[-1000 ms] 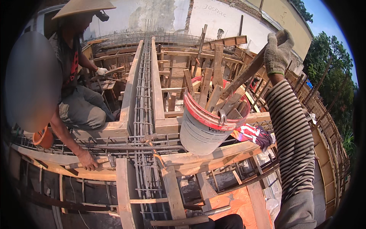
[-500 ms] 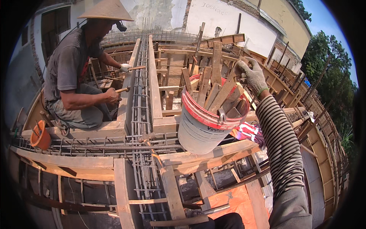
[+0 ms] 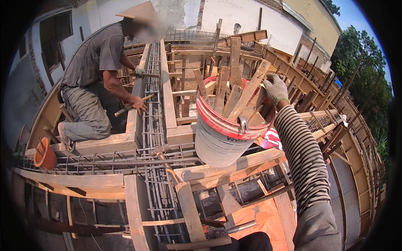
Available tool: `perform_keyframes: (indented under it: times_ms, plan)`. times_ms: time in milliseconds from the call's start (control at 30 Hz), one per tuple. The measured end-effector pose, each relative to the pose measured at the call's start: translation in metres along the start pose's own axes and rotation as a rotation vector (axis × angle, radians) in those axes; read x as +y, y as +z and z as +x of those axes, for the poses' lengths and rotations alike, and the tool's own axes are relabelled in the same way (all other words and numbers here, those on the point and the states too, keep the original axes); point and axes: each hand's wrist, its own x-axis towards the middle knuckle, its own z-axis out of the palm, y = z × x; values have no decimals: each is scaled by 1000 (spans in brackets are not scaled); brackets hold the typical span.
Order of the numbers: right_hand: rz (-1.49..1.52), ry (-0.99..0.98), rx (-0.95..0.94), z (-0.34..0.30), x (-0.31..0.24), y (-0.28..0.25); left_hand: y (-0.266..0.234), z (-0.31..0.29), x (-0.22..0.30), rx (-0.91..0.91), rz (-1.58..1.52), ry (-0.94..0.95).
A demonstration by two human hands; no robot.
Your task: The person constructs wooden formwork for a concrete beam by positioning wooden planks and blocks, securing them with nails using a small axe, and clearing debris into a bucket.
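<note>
My right hand (image 3: 276,90), in a pale work glove, reaches over the far right rim of a white bucket (image 3: 220,142) with a red rim. Its fingers curl down around the upper end of a piece of wood (image 3: 256,104) among several cut wooden pieces standing in the bucket. A longer plank (image 3: 250,88) leans just left of my fingers. On the bucket's near rim sits a grey metal handle fitting (image 3: 243,124). A hammer (image 3: 161,150) lies on the rebar left of the bucket. My left hand is out of view.
A co-worker (image 3: 94,83) in a conical hat kneels at the left, holding a wooden-handled tool (image 3: 134,105). Rebar cages (image 3: 153,113) run between formwork boards (image 3: 171,106). Gaps open between boards below. An orange bucket (image 3: 45,154) stands far left; an orange sheet (image 3: 261,217) lies below.
My right hand has lowered from beside the long plank's top toward the bucket's right rim. The co-worker has leaned forward to the right, moving the tool over the rebar.
</note>
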Motion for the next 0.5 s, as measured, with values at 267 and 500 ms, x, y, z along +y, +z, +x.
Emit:
perform_keyframes:
  times_ms: [267, 500]
  plan:
    - [-430, -24, -407, 5, -57, 26, -27, -17, 17, 7, -68, -23]
    - [-233, -91, -497, 23, -46, 19, 21, 19, -33, 24, 27, 17]
